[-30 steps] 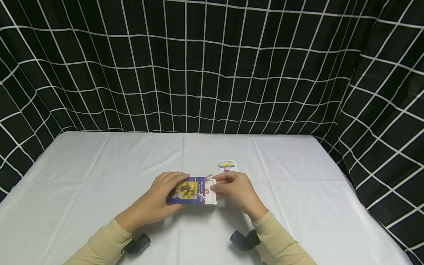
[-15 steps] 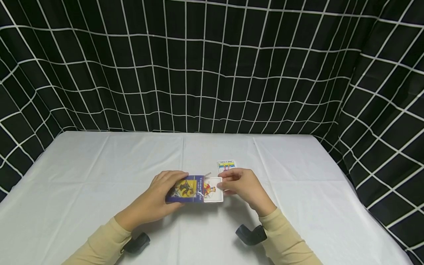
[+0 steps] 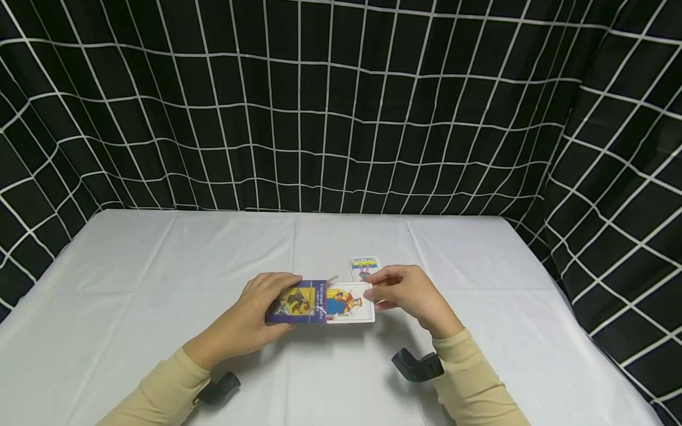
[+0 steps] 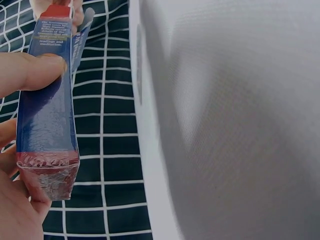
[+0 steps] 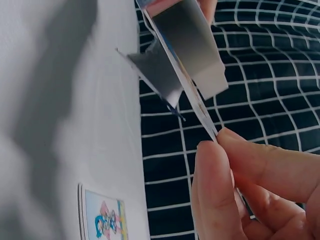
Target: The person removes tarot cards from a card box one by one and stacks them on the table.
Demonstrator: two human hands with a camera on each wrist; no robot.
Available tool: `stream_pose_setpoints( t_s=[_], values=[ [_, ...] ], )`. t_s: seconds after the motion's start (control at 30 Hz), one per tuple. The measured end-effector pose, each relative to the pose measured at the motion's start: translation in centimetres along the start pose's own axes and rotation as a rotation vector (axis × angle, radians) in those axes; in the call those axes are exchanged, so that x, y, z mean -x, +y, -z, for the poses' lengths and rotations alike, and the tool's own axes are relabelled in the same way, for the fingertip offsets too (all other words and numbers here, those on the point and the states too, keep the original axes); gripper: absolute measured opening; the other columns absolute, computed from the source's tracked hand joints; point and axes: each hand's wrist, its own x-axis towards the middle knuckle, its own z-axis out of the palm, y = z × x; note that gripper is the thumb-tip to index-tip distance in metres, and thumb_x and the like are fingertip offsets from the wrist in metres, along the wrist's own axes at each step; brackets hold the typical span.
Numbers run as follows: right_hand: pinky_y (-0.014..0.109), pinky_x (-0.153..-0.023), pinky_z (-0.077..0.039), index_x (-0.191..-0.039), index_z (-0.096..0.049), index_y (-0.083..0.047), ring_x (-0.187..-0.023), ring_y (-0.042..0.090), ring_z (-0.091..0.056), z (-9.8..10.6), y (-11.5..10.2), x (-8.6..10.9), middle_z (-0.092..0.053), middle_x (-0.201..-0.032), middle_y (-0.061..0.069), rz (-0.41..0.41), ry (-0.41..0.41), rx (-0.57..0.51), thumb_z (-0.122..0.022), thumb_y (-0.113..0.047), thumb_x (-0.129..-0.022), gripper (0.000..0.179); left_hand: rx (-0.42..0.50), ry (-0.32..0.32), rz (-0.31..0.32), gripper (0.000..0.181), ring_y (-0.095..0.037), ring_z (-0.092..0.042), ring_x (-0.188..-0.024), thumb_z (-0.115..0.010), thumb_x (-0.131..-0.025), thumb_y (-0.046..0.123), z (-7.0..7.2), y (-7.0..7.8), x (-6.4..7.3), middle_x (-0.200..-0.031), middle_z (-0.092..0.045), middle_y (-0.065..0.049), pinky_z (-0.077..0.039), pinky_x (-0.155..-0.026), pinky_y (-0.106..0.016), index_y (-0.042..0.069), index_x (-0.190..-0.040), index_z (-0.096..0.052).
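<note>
A blue tarot deck box [image 3: 295, 303] lies sideways in my left hand [image 3: 246, 322], thumb on its near edge and fingers along the far one. From its right end a tarot card [image 3: 343, 305] with a figure in red and blue sticks well out. My right hand [image 3: 418, 299] pinches this card's outer end between thumb and fingers. In the right wrist view the card [image 5: 195, 102] looks thin, held edge-on, beside the box's open mouth and its bent flap [image 5: 159, 67]. The left wrist view shows the box's narrow blue side [image 4: 47, 117] under my thumb.
Another tarot card [image 3: 364, 266] lies face up on the white-clothed table [image 3: 186, 254], just beyond my right fingertips. The right wrist view shows more than one edge at this card's side [image 5: 81, 210]. Black cloth with a white grid [image 3: 298, 118] hangs behind the table.
My right hand has moved right, drawing the card further out of the box, so more of its picture shows. The left hand and box have stayed nearly in place.
</note>
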Motion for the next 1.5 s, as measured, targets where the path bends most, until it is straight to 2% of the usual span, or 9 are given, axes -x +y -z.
stream_pose_setpoints(
  t_s=[0.37,0.63,0.93,1.3,1.5],
  values=[
    [0.029,-0.070,-0.061,-0.110,-0.069,0.013,-0.067,0.009,-0.066,1.4,0.4,-0.2,-0.072,-0.085,0.004,-0.001,0.007,0.003,-0.072,-0.003,-0.085,0.029,0.001,0.005,-0.002,0.073,-0.029,-0.046,-0.131,-0.082,-0.078,0.014,0.1,0.0,0.0,-0.142,-0.053,-0.009,-0.035,-0.112,-0.054,0.006,-0.142,-0.047],
    [0.027,-0.070,-0.061,-0.110,-0.069,0.014,-0.066,0.008,-0.066,2.3,0.7,-0.4,-0.074,-0.089,0.009,-0.004,0.008,0.022,-0.070,-0.003,-0.087,0.029,0.005,-0.002,0.007,0.073,-0.029,-0.046,-0.131,-0.081,-0.078,0.014,0.0,0.0,-0.1,-0.142,-0.053,-0.009,-0.034,-0.112,-0.055,0.007,-0.143,-0.047],
    [0.026,-0.070,-0.061,-0.111,-0.068,0.014,-0.069,0.008,-0.066,3.0,0.8,-0.4,-0.073,-0.088,0.006,-0.025,-0.004,0.030,-0.070,-0.003,-0.087,0.030,0.006,0.000,0.017,0.074,-0.029,-0.046,-0.132,-0.082,-0.078,0.014,0.1,0.0,-0.1,-0.142,-0.054,-0.009,-0.034,-0.113,-0.055,0.006,-0.143,-0.047],
    [0.026,-0.070,-0.061,-0.115,-0.066,0.014,-0.074,0.008,-0.067,4.4,0.9,-0.1,-0.074,-0.092,0.008,-0.020,-0.055,0.074,-0.070,-0.006,-0.088,0.034,0.006,-0.004,0.024,0.074,-0.030,-0.046,-0.132,-0.081,-0.077,0.014,0.0,0.1,-0.1,-0.142,-0.054,-0.009,-0.034,-0.113,-0.055,0.006,-0.143,-0.047],
    [0.025,-0.071,-0.061,-0.117,-0.064,0.015,-0.075,0.006,-0.066,5.4,0.5,0.3,-0.074,-0.091,0.006,-0.025,-0.041,0.080,-0.069,-0.006,-0.090,0.036,0.004,-0.003,0.026,0.074,-0.029,-0.046,-0.132,-0.081,-0.077,0.014,0.0,0.0,-0.1,-0.143,-0.053,-0.010,-0.034,-0.113,-0.055,0.007,-0.143,-0.047]
  ],
)
